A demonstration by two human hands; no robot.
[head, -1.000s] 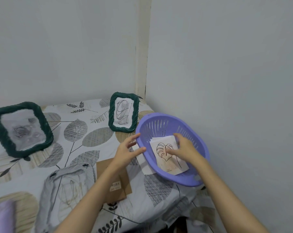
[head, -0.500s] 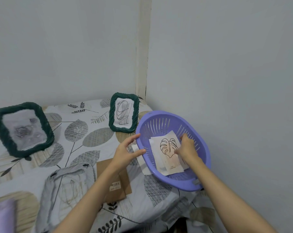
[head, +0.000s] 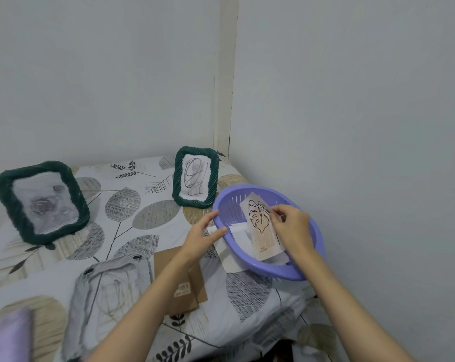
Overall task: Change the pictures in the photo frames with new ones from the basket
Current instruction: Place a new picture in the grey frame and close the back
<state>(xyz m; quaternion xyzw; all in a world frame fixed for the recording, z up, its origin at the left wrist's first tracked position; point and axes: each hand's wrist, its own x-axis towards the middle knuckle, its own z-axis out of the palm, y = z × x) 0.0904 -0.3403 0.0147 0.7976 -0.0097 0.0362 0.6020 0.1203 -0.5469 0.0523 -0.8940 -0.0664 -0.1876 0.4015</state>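
A purple plastic basket [head: 310, 236] sits at the table's right edge with several paper pictures in it. My right hand [head: 291, 226] pinches the leaf-drawing picture [head: 260, 226] by its right edge and tilts it up inside the basket. My left hand [head: 203, 236] rests with relaxed fingers against the basket's left rim, holding nothing. A small green frame [head: 196, 176] with a line drawing stands behind the basket. A larger green frame [head: 42, 202] with a rose picture stands at the left. A grey frame [head: 109, 291] lies face down near me, and its brown backing board [head: 182, 283] lies beside it.
The table wears a leaf-print cloth [head: 143, 212] and sits in a corner between two grey walls. A white sheet [head: 229, 257] lies under the basket's left side. Something lilac [head: 7, 335] shows at the bottom left corner.
My right hand has shifted to the leaf picture's right edge and lifted it from flat to tilted upright in the basket. My left hand has stayed at the rim.
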